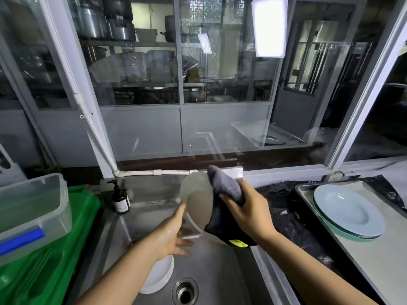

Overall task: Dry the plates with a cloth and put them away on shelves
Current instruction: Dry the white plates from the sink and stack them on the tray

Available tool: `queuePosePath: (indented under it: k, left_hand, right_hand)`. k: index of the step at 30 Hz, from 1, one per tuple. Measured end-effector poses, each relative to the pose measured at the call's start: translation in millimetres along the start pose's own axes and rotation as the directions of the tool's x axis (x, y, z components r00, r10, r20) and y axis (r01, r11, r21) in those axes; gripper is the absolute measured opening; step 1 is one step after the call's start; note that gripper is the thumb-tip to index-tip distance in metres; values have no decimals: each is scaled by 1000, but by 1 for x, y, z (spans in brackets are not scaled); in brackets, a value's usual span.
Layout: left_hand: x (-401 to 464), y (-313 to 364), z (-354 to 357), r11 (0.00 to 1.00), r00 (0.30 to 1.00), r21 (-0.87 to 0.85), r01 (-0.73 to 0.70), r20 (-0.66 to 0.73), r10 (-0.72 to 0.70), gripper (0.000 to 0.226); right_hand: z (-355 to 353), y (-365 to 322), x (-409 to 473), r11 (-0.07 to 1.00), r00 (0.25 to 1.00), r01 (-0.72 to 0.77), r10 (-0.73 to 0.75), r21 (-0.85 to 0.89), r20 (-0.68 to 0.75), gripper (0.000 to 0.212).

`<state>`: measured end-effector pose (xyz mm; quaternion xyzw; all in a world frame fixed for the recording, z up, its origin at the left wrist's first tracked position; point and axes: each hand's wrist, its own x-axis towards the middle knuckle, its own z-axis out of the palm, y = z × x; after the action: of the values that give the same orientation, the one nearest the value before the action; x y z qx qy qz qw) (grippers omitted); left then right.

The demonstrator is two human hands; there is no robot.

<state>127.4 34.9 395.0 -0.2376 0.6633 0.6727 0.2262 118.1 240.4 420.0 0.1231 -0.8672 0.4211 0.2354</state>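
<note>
A white plate (196,194) is held tilted on edge above the steel sink (215,267). My left hand (174,234) supports it from the lower left, thumb along the rim and fingers spread underneath. My right hand (248,212) grips a dark grey cloth (224,186) and presses it against the plate's right edge; the cloth hangs down to a yellow tag. A stack of white plates (159,276) lies in the sink under my left forearm. Pale blue plates (348,210) are stacked on a tray (378,260) at the right.
A brown pump bottle (120,198) stands at the sink's back left corner. A clear plastic box (33,212) rests on green crates (44,271) at the left. Black plastic sheeting (293,223) covers the counter between sink and tray. A glass partition rises behind the sink.
</note>
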Motion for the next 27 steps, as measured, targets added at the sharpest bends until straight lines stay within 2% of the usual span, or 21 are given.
queuePosePath:
  k: [3, 5, 9, 12, 14, 16, 18, 21, 22, 25, 27]
  left_hand:
    - [-5, 7, 0, 965, 966, -245, 88, 256, -24, 100]
    - [-8, 8, -3, 912, 927, -372, 174, 375, -23, 98]
    - [-2, 3, -19, 845, 898, -465, 264, 437, -40, 95]
    - [-3, 5, -28, 831, 919, -509, 225, 394, -7, 58]
    - [-1, 3, -35, 829, 942, -538, 150, 332, 45, 46]
    - [1, -3, -41, 855, 957, -513, 72, 277, 86, 47]
    - [-2, -8, -42, 893, 958, -446, 56, 277, 79, 47]
    - [-11, -12, -36, 934, 938, -350, 69, 341, 59, 30]
    - [-14, -13, -33, 941, 933, -333, 68, 354, 57, 24]
    - [-18, -16, -25, 945, 913, -326, 39, 396, 99, 34]
    - [-18, -17, -23, 927, 906, -374, 13, 397, 148, 39]
  right_hand:
    - [11, -4, -12, 974, 975, 212, -204, -80, 91, 37]
    - [18, -2, -19, 943, 947, 313, -301, -115, 116, 41]
    - [26, 0, -28, 856, 861, 505, -491, -112, 136, 36]
    - [25, 4, -30, 817, 813, 570, -544, -91, 208, 36]
    - [21, 7, -30, 885, 852, 465, -440, -23, 284, 43]
    - [18, 10, -32, 968, 914, 232, -252, 97, 319, 38]
    - [20, 11, -27, 977, 960, 11, -70, 214, 270, 28]
    - [35, 10, -14, 948, 976, -173, 129, 267, 175, 23]
    - [41, 7, -11, 946, 971, -207, 167, 248, 172, 22]
    - [61, 2, -10, 963, 948, -222, 178, 149, 264, 26]
    - [70, 9, -15, 988, 906, -103, 140, -113, 399, 44]
